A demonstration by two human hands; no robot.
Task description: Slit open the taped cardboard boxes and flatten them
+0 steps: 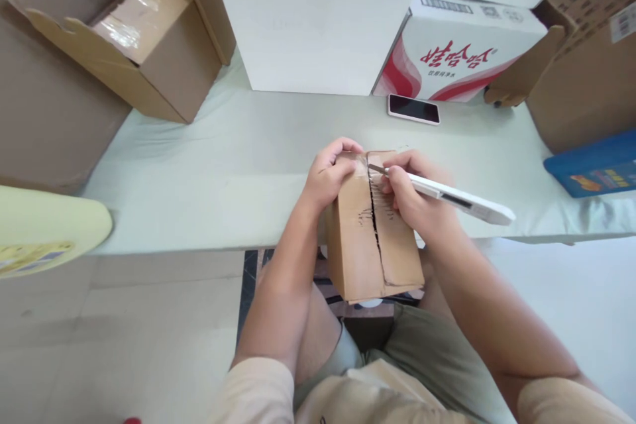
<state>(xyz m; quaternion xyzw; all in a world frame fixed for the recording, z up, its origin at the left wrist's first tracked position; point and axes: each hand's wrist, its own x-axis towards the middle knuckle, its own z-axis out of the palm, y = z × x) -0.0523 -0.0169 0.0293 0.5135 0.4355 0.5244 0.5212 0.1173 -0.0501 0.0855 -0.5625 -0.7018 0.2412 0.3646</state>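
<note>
A small brown cardboard box (355, 232) rests partly on the table's front edge and juts out over my lap. Its top flaps meet at a dark, ragged seam, with torn marks in the surface and clear tape near the far end. My left hand (330, 172) grips the box's far left corner, thumb on top. In my right hand (412, 185) is a white utility knife (462, 200), held like a pen. Its blade touches or nearly touches the seam at the taped far end.
A phone (414, 109) lies beyond the box, before a white carton with red lettering (457, 46) and a plain white carton (318, 26). Open cardboard boxes (169, 46) stand at the left. A pale yellow container (50, 225) and a blue package (596, 162) flank the table (223, 192).
</note>
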